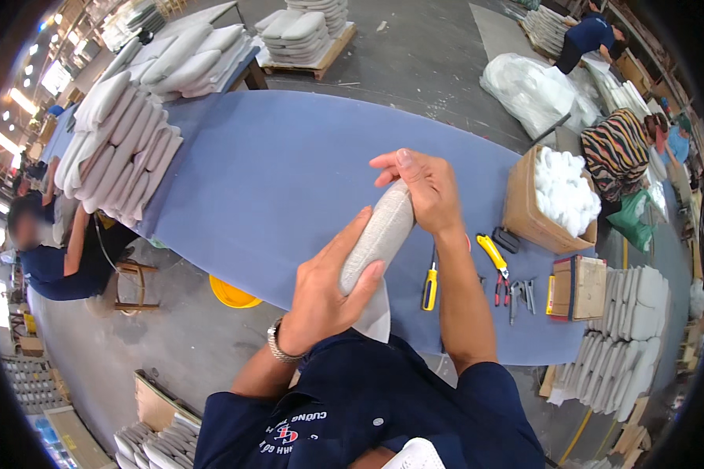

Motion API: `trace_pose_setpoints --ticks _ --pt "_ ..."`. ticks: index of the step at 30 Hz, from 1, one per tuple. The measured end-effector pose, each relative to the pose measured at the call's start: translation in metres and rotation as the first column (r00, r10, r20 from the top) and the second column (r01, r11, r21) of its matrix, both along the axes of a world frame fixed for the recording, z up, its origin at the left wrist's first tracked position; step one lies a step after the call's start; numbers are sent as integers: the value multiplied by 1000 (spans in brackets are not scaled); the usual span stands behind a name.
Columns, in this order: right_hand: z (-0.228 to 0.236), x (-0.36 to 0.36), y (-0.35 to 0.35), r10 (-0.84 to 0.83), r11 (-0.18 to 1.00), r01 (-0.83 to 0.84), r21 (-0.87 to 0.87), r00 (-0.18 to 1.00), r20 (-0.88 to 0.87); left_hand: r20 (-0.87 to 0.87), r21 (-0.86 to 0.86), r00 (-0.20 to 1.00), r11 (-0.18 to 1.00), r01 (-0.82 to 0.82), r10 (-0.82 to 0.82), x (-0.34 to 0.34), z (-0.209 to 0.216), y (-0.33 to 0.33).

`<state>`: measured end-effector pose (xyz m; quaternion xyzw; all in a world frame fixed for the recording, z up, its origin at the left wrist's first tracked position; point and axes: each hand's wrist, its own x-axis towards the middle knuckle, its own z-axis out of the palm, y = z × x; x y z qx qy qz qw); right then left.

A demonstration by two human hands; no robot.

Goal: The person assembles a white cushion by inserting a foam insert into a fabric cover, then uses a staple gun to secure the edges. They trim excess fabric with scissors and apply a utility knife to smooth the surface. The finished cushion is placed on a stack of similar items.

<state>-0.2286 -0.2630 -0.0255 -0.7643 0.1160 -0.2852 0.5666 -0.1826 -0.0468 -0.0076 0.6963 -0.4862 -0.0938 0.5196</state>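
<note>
A padded, light grey fabric cushion (382, 233) is held up on its edge over the blue-topped table, in front of my chest. My left hand (328, 281) wraps its near left side, thumb on one face and fingers along the other. Around the far upper end bends my right hand (429, 191), palm against the cushion and fingertips reaching past it. Part of the cushion's lower end hangs near my shirt. Right of my right forearm lie a yellow-handled screwdriver (429, 289), a yellow utility knife (491, 254), red-handled pliers (502, 289) and a metal stapler-like tool (516, 301).
Stacked grey cushions (121, 152) stand on the table's left end. A cardboard box (524, 195) of white stuffing and a small wooden box (579, 288) are at the right. Left of the table sits a co-worker (62, 250); a yellow basin (233, 292) is below its edge.
</note>
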Motion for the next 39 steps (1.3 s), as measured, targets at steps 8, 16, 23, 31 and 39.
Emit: trace_pose_setpoints --ticks 8,16,23,31,39 --pt "-35 -14 -26 189 918 -215 333 976 110 61 -66 961 960 274 -270 19 2 4" --pt "-112 5 31 -303 836 288 467 952 -44 -167 92 919 922 376 -358 93 23 48" --pt "-60 44 68 -151 957 164 240 986 -70 80 504 991 862 51 -106 135 59 70" --pt "31 145 97 -153 980 103 -169 936 -316 155 424 987 905 -30 -40 188 34 84" --pt "7 200 112 -276 925 213 -314 946 -171 -2 526 995 846 89 -103 253 22 66"
